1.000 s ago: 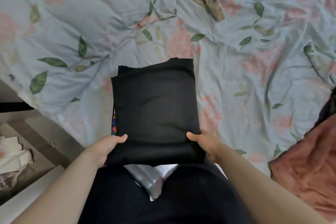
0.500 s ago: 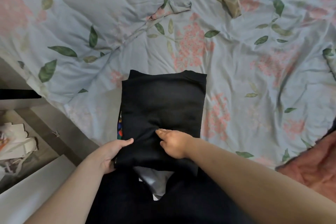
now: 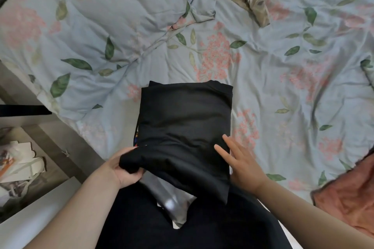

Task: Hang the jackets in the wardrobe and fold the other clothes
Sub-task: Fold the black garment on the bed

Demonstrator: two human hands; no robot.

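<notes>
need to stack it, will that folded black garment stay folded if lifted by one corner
Probably floppy: a corner of the folded black garment bunches in the left hand's grip. Lifted by that corner alone, its layers would likely slide open; the right hand lies flat at its right edge. It looks soft and matte, so probably light, not slippery.

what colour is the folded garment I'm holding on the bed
Black. The folded garment shows plainly in the head view.
</notes>
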